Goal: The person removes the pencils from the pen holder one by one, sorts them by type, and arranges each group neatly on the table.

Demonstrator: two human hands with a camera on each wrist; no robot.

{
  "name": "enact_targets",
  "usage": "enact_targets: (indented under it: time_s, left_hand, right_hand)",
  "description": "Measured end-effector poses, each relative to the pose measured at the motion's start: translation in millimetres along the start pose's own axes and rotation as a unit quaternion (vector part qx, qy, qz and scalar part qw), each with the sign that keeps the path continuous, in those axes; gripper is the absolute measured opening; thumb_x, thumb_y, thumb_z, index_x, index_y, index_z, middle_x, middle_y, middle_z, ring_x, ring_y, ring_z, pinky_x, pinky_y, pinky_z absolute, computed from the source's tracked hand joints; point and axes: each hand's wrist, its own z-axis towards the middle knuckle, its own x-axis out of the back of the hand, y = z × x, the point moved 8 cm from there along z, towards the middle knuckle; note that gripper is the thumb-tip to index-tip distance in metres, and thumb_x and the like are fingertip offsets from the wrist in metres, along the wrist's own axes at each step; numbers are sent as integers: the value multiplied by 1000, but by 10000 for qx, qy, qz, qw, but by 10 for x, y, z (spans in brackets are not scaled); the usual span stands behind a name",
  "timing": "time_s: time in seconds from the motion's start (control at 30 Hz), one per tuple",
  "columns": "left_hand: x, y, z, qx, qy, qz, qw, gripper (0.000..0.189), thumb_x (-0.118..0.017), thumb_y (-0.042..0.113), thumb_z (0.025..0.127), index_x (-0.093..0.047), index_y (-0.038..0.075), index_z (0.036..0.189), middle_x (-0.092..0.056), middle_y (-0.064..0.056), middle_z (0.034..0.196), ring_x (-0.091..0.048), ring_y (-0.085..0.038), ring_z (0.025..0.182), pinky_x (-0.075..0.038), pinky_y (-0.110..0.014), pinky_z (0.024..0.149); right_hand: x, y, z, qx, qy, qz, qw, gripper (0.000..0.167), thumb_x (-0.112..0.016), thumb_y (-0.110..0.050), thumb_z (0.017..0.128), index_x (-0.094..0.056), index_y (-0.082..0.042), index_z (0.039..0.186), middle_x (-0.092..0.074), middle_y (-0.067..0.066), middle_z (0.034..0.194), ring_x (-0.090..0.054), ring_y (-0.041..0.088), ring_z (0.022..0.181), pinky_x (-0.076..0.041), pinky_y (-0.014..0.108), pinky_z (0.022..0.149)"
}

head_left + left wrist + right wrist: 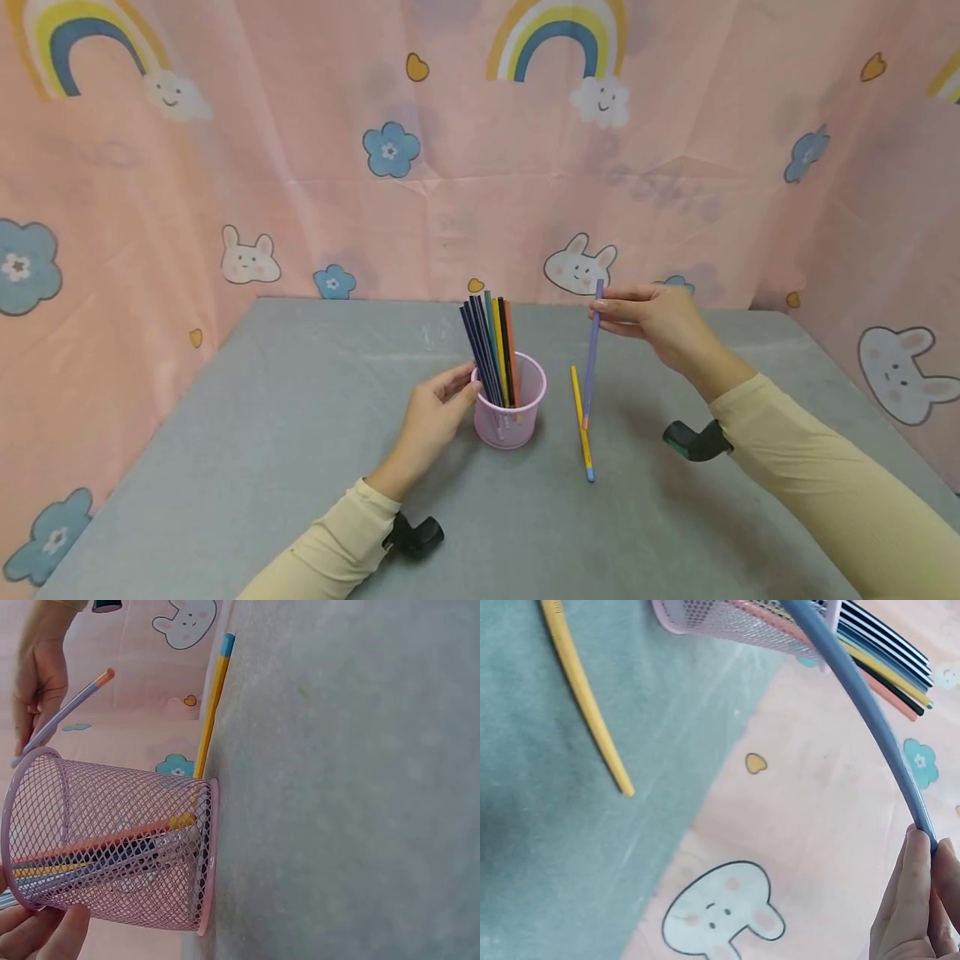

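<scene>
Pink printed cloth [465, 225] beyond both hands. Grey table [300, 467] beneath them. Left hand [427, 417]: fingers and thumb bent, gripping rim of upright pink mesh cup [504, 429] at its right. Pencil bundle [500, 350] leans inside cup. Right hand [660, 321]: fingertips pinch purple pencil [592, 358], hanging steeply below it. Yellow pencil [586, 450] lies below, left of right hand.

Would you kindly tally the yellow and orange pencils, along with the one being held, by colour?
Yellow: 2, the loose yellow pencil on the table and the yellow one in the cup
Orange: 1, the orange pencil in the cup
Purple: 1, the purple pencil in the right hand
Total: 4
</scene>
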Motion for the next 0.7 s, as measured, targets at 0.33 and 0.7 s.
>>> enact_targets:
  time_s: [0.33, 0.7]
  left_hand:
    - [1, -6, -5, 10, -25, -77, 10000, 40, -64, 13, 97, -59, -5, 133, -64, -20, 133, -60, -32, 126, -48, -43, 109]
    - [1, -5, 8, -33, 21, -34, 10000, 39, -64, 13, 97, -61, -4, 131, -65, -20, 131, -61, -32, 125, -48, -44, 109]
  right_hand:
    - [131, 100, -8, -14, 27, -239, 9997, 14, -71, -8, 91, -76, -20, 86, -77, -7, 86, -75, 6, 84, -60, 25, 84]
    - [242, 268, 9, -494, 118, -471, 9976, 20, -69, -11, 93, -75, -27, 82, -77, -10, 85, -74, 3, 84, -60, 25, 85]
